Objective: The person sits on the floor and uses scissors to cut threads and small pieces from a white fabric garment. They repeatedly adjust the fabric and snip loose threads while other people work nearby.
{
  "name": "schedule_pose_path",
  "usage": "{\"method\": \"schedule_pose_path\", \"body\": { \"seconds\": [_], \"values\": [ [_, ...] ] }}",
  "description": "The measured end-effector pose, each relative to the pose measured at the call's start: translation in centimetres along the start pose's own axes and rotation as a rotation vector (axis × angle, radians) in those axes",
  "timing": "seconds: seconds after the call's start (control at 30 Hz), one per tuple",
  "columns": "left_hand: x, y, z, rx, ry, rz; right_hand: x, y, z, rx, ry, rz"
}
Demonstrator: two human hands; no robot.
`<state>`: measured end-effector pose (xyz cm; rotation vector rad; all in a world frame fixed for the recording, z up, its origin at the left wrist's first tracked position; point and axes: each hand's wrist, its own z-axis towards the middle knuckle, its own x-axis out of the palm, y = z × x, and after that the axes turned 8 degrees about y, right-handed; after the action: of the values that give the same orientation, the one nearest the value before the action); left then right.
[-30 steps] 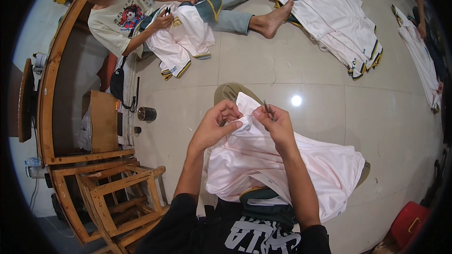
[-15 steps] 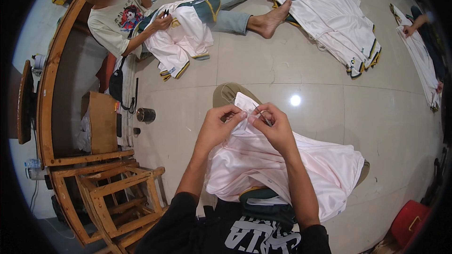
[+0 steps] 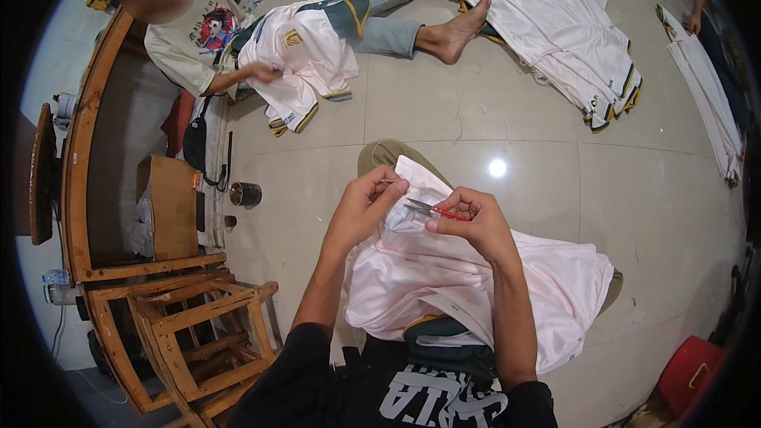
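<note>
At centre frame, a fold of the pale pink garment (image 3: 476, 285) is pinched shut between thumb and fingers of the left hand (image 3: 361, 210), raised slightly off the lap. Just to its right, the right hand (image 3: 476, 226) is closed around small thread snips (image 3: 432, 210) with a red handle, metal tips pointed left toward the pinched fold; whether the blades touch the cloth cannot be told. The garment is spread across the lap from centre to lower right, with a dark green and yellow collar band seen at its lower edge. One knee in olive trousers (image 3: 380, 154) is seen just above the hands. On the tiled floor (image 3: 650, 190), a small dark metal cup (image 3: 246, 194) is placed left of the hands. At upper left, another seated person (image 3: 198, 40) is seen holding a similar white garment (image 3: 305, 55). More white garments (image 3: 555, 24) are laid out at upper right. A wooden stool frame (image 3: 182, 333) stands at lower left.
</note>
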<state>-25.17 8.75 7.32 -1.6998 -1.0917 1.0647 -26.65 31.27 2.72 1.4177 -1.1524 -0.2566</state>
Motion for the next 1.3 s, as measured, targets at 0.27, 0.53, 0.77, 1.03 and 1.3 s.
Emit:
{"method": "schedule_pose_path", "body": {
  "seconds": [0.27, 0.53, 0.77, 1.03, 1.3],
  "values": [
    [0.1, 0.1, 0.1, 0.003, -0.041, 0.013, -0.6, -0.7, 0.0, 0.012, 0.015, 0.022],
    [-2.0, -1.8, 6.4, 0.023, 0.035, 0.254, -0.6, -2.3, 0.1, -0.054, -0.024, 0.033],
    [-2.8, -0.6, 15.9, 0.349, 0.178, 0.294, 1.2, -3.1, -1.2, 0.103, 0.126, -0.086],
    [-5.0, 0.6, 4.6, -0.052, -0.021, 0.365, 2.6, -4.7, -0.3, -0.154, -0.095, 0.015],
    [2.9, 0.4, -3.7, -0.164, 0.035, -0.147, 3.4, -5.0, -0.3, -0.230, -0.150, 0.085]
  ]
}}
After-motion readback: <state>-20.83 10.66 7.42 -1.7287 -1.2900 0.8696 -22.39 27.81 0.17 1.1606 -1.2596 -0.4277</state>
